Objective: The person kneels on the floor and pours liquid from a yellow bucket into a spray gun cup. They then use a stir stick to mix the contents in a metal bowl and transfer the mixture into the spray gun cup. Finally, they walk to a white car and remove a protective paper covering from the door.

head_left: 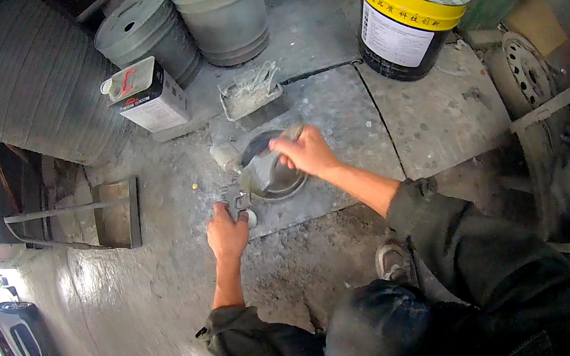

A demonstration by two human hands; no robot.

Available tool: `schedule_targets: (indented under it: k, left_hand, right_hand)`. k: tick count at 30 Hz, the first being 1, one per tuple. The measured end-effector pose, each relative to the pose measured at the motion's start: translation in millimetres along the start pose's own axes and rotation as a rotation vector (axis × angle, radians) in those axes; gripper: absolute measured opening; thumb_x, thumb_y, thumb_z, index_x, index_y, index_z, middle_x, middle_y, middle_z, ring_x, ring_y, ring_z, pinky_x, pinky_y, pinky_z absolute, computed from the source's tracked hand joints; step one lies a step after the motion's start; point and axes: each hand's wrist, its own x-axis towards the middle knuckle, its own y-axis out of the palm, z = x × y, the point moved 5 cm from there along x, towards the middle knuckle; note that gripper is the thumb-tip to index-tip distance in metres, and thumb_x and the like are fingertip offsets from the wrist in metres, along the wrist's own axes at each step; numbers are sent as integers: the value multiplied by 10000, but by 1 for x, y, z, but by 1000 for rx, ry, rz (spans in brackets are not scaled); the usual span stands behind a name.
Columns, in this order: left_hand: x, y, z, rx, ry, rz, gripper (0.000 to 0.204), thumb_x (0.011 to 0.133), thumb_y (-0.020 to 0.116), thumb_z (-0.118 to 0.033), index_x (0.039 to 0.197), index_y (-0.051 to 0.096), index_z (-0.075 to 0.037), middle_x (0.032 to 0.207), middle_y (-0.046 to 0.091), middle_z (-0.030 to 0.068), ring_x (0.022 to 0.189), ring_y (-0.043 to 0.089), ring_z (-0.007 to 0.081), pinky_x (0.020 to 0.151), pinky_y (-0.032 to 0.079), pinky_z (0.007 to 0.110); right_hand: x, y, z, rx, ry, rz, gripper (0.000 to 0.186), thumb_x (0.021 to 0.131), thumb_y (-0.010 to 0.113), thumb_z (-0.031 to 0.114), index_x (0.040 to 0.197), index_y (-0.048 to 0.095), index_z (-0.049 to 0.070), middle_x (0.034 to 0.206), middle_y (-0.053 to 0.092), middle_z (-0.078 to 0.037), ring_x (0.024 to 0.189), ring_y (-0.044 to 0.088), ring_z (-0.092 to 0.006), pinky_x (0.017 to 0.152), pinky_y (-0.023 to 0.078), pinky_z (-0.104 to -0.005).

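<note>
My left hand [227, 233] is closed on a grey metal part [236, 196] with notched edges, holding it at the left rim of a round metal basin [286, 194]. A pale round piece [252, 218] shows beside my left fingers; whether it belongs to the part I cannot tell. My right hand [308, 152] grips a brush [262, 169] above the basin. Its bristle end points down and left toward the metal part, and the handle end sticks out above my fist. Dark liquid seems to lie in the basin. A small whitish container [226, 157] stands against the basin's upper left side.
Beyond the basin sits a rectangular tray [257, 111] heaped with pale scraps. Farther back are a square can [152, 102], two grey drums [223, 20] and a black-and-yellow bucket [410, 16]. A metal frame [128, 212] lies left; a wheel rim [527, 69] leans right.
</note>
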Motion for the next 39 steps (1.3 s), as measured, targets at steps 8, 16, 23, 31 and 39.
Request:
schedule_targets:
  k: [8, 16, 23, 31, 39]
  left_hand:
    - [-10, -2, 1, 60, 26, 22, 442, 782, 687, -239, 1151, 501, -84, 922, 673, 207, 890, 631, 423, 753, 476, 509]
    - [-1, -13, -8, 83, 0, 19, 444, 782, 706, -245, 1160, 510, -120, 942, 681, 179, 894, 641, 402, 745, 490, 495]
    - [-11, -15, -1, 174, -23, 37, 425, 783, 707, -218, 1151, 515, -127, 928, 684, 166, 897, 649, 386, 748, 498, 486]
    - [-9, -26, -3, 211, -17, -14, 401, 803, 674, -201, 1152, 491, -129, 902, 681, 177, 858, 649, 396, 715, 493, 505]
    - [-5, -23, -19, 241, 0, -30, 381, 809, 659, -184, 1139, 483, -114, 853, 675, 188, 817, 651, 395, 682, 496, 506]
  right_hand:
    - [-4, 4, -20, 58, 137, -102, 248, 806, 680, 233, 754, 663, -10, 594, 641, -81, 455, 584, -147, 449, 459, -305]
    - [-12, -30, -62, -647, -387, 15, 271, 803, 684, 365, 898, 720, 114, 794, 687, -129, 707, 650, -306, 641, 494, -374]
    - [-17, 6, 25, -185, -339, 227, 155, 823, 681, 199, 922, 712, 84, 823, 701, -77, 728, 655, -175, 675, 492, -299]
    - [4, -5, 7, -210, -68, 222, 197, 833, 690, 214, 909, 705, 33, 755, 683, -22, 613, 604, -92, 547, 475, -261]
    - [8, -11, -13, -137, 25, 165, 193, 882, 640, 180, 957, 695, 11, 737, 657, -26, 585, 579, -72, 485, 435, -215]
